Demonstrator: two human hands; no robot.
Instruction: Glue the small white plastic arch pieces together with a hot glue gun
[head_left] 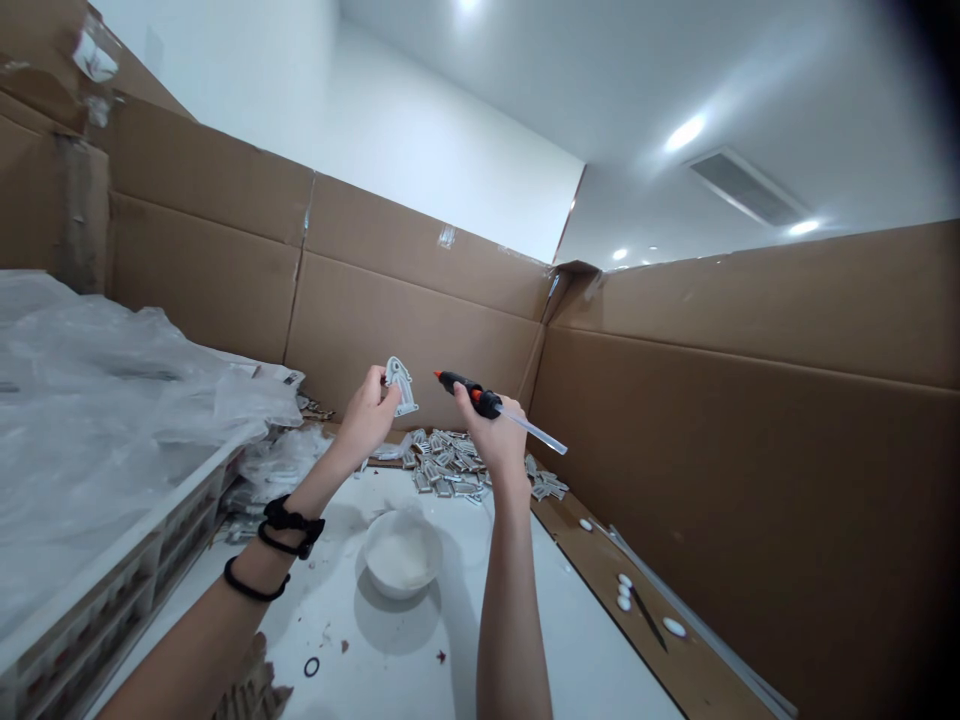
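My left hand (367,415) pinches a small pale grey plastic part (401,388) with a rounded top, held up in the air. Wrapped round the handle of a black and orange hot glue gun (472,393) is my right hand (495,430). The gun's orange nozzle points left at the grey part, with a gap between them. A clear glue stick (536,430) sticks out of the gun's back end. Below both hands, a white bowl (403,553) stands on the white table (360,665). Behind my right hand lies a pile of similar grey parts (450,462).
Tall cardboard walls (420,310) enclose the table at the back and right. A plastic crate (172,540) covered with clear plastic bags (135,390) stands at left. Along the right edge lie white oval pieces (673,627), a dark pointed tool (649,618) and long clear sticks (697,620).
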